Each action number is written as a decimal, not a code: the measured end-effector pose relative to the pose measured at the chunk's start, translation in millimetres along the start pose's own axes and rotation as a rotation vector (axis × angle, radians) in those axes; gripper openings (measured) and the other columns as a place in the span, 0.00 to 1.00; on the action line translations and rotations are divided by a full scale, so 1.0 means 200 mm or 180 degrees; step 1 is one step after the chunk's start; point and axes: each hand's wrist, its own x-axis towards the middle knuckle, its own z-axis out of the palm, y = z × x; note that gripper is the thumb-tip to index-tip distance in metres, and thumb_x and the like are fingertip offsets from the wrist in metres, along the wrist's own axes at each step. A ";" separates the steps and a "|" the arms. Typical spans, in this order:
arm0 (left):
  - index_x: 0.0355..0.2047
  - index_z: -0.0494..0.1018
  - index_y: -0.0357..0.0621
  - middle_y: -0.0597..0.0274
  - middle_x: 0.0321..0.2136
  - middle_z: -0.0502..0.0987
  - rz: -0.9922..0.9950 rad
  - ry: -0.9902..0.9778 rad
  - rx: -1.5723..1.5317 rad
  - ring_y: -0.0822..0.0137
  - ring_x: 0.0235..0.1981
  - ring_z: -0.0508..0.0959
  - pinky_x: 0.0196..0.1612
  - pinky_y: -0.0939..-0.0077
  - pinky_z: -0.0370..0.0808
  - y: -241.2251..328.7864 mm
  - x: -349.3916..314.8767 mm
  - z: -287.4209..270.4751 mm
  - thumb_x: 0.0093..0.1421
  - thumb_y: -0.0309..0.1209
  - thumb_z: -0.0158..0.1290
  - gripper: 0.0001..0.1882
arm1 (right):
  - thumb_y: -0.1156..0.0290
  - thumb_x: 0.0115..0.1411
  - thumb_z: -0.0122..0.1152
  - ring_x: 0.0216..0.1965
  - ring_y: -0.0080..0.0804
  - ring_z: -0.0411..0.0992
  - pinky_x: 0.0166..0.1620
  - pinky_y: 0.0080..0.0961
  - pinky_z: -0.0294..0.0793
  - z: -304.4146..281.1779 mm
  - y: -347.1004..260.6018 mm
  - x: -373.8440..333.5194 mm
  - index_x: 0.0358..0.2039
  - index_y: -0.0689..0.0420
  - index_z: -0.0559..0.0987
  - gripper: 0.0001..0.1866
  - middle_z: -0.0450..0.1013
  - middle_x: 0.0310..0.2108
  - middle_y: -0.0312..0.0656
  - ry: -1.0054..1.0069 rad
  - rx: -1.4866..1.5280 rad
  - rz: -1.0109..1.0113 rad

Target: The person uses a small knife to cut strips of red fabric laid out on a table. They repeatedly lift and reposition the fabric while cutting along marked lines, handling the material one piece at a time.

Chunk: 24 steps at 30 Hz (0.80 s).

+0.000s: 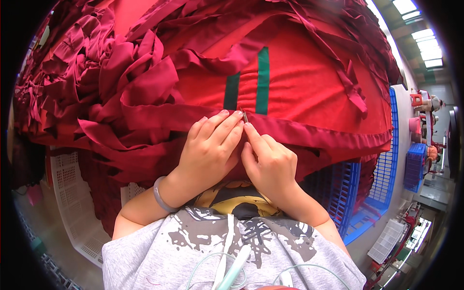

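Note:
A long dark red satin strip (309, 134) lies across a bright red cloth (309, 72), close in front of me. My left hand (211, 145) rests on the strip, its fingers stretched out flat and side by side. Just to its right, my right hand (270, 162) has the index finger pointed forward and the thumb bent under. At that fingertip is a small, thin metal tool (245, 117), its kind too small to make out. Beyond the fingertips, a green strip (263, 79) and a darker green strip (231, 91) lie on the red cloth.
Crumpled dark red strips (111, 67) heap up at the left and far side. A white plastic basket (72, 193) stands below at left, blue plastic crates (382, 193) at right. Another person (432, 104) is far off at the right.

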 end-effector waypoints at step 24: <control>0.50 0.76 0.52 0.62 0.58 0.71 0.0025 -0.0151 0.0018 0.59 0.57 0.70 0.56 0.60 0.66 0.00 -0.01 -0.02 0.49 0.28 0.57 0.24 | 0.73 0.53 0.62 0.15 0.32 0.69 0.20 0.29 0.68 -0.13 0.02 -0.03 0.45 0.61 0.81 0.17 0.67 0.17 0.38 -0.0249 0.0067 0.0027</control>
